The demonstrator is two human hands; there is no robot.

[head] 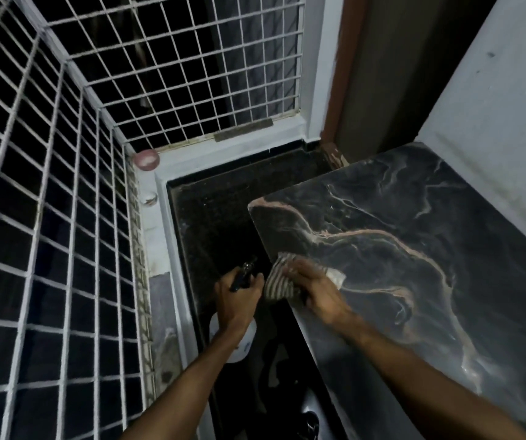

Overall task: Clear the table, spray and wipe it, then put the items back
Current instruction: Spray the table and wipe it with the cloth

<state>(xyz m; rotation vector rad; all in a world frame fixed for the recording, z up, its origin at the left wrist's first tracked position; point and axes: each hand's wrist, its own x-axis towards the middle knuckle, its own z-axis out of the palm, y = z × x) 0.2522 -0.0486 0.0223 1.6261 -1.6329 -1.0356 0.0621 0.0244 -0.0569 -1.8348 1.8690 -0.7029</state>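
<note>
At the table [414, 249] edge, right hand [315, 290], fingers flat on striped cloth [279, 282]; left hand [238, 301], fingers round the spray bottle [244, 341].

A home balcony or utility nook at night: white metal grille [64, 185] encloses two sides with darkness beyond, a brown door frame [334, 74] meets a plastered wall [493, 90], and a dark marble-patterned surface [414, 249] stands above black floor [223, 217].
</note>
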